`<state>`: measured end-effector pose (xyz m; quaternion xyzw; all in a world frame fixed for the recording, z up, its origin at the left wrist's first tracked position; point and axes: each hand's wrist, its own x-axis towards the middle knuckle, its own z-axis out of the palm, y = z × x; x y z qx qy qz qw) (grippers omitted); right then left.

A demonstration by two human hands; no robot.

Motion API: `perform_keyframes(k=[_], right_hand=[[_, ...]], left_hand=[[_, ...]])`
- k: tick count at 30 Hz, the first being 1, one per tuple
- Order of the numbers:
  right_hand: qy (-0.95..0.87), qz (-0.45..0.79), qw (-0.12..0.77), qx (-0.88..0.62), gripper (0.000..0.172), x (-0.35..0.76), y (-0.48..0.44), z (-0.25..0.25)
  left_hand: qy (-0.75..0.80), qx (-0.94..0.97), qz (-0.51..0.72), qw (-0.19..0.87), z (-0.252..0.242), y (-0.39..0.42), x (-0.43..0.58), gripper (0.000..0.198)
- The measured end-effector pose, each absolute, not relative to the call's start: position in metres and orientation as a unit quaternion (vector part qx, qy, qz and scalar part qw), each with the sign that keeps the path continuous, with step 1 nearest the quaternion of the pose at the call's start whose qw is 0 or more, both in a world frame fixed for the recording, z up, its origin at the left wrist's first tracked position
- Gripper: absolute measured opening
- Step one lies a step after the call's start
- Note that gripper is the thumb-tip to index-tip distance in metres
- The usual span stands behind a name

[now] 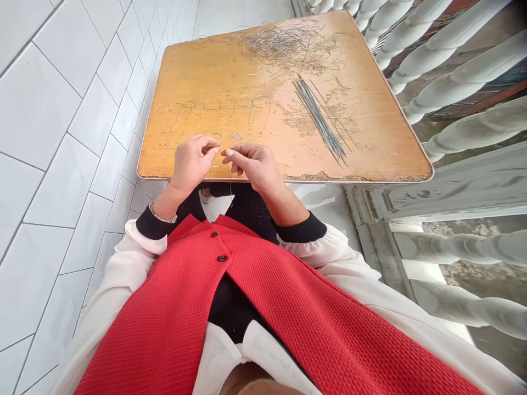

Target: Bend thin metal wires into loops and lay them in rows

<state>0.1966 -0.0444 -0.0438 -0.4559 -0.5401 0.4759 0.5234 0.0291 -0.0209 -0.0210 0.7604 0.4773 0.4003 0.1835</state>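
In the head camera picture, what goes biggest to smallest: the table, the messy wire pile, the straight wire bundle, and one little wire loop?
1. Orange wooden tabletop
2. Tangled silver wire pile and straight dark wire bundle: they look alike in size, so I can't rank them.
3. Small round wire loop

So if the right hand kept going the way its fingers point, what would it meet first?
Most likely the thin wire at its fingertips, which the right hand seems to pinch; just beyond comes the left hand, though depth is hard to judge from this view.
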Motion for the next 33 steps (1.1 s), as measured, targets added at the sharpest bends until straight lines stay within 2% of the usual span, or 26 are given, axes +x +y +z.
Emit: perform_keyframes(k=[8, 21, 33], right_hand=[[-0.553, 0.445, 0.531, -0.462, 0.043, 0.192, -0.042, -0.048], [-0.529, 0.397, 0.577, -0.48, 0.029, 0.184, -0.045, -0.053], [-0.505, 0.398, 0.601, -0.475, 0.037, 0.18, -0.044, -0.06]], left_hand=[[0.472, 0.752, 0.399, 0.231, -0.023, -0.02, 0.024, 0.008], [0.485, 0.751, 0.394, 0.212, -0.022, -0.029, 0.023, 0.015], [0.492, 0.739, 0.394, 0.237, -0.021, -0.03, 0.024, 0.014]])
